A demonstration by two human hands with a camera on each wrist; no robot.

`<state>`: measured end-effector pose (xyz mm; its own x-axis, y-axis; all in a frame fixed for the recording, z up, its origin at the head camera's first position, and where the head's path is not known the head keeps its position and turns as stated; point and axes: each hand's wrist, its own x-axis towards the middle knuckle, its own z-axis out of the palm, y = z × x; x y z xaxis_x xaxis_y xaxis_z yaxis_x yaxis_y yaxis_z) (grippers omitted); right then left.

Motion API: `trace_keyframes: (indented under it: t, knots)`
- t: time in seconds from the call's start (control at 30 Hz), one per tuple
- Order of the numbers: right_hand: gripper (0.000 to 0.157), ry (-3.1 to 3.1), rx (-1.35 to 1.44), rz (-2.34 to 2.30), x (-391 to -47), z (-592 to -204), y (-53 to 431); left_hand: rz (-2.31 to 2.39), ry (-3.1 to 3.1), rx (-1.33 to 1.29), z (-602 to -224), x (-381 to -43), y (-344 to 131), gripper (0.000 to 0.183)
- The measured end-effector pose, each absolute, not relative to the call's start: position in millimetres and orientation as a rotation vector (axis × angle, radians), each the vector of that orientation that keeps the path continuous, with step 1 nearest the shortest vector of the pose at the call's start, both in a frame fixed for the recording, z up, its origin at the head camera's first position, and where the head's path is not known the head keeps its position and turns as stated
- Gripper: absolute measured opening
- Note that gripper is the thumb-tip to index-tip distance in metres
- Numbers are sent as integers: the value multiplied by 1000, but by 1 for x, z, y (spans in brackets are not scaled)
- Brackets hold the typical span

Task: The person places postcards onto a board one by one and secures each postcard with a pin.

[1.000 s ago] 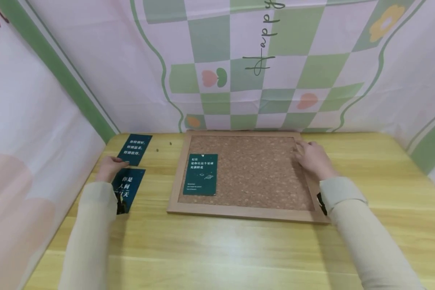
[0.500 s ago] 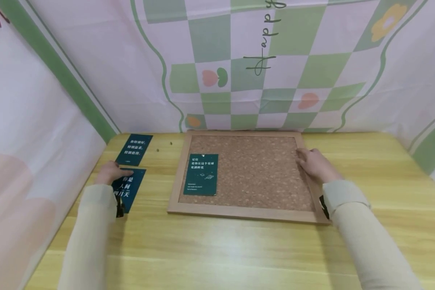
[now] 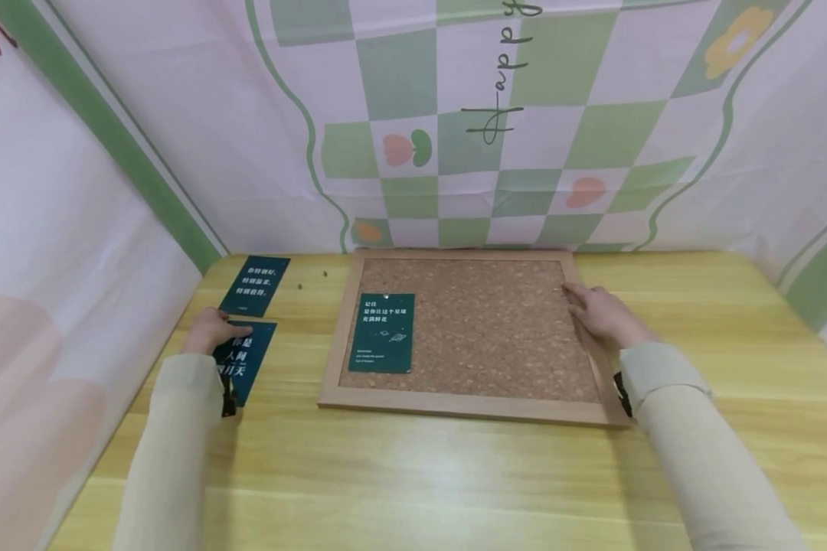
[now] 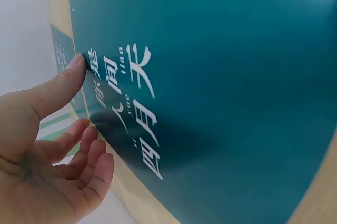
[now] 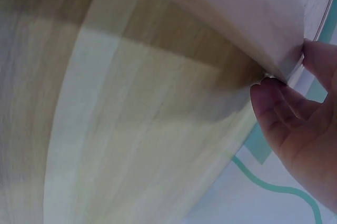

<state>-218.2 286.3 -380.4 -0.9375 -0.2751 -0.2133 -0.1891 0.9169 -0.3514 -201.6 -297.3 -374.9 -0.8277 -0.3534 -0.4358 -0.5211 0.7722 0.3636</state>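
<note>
My left hand [image 3: 209, 334] is at the upper left of the nearer teal card [image 3: 250, 381]. In the left wrist view, the thumb of this left hand [image 4: 50, 129] touches the card's edge, while the loosely bent fingers stay beside that edge, apart from the thumb. White characters cover part of the teal card [image 4: 226, 66], which lies on the table. My right hand [image 3: 609, 315] grips the right side of a wood-framed cork board [image 3: 496, 329]. Its thumb is on the frame's face and the fingers at the outer edge, as the right wrist view shows. Another green card [image 3: 382, 344] lies on the board's left part.
Beyond my left hand lies a second teal card [image 3: 256, 285]. Two tiny dark bits [image 3: 299, 287] are between it and the board. The wooden table [image 3: 413, 482] meets a checked cloth backdrop [image 3: 469, 184] behind, with a cloth side wall [image 3: 76, 229] on the left.
My left hand has moved from the far card's lower edge to the nearer card's upper edge. My right fingers have drawn back from over the cork to the frame's right side.
</note>
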Motion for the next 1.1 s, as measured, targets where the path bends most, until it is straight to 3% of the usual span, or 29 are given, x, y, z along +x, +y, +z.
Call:
trace_keyframes:
  t: [0.6, 0.87, 1.1]
  knots:
    - [50, 2782, -351, -515, -216, -376, 288, 918, 2640, -710, -385, -202, -303, 64]
    - [50, 2772, -344, -527, -216, -377, 289, 1066, 2746, -645, -387, -202, -305, 40]
    - [50, 2771, -346, -526, -217, -376, 289, 1233, 2669, -691, -381, -208, -301, 46]
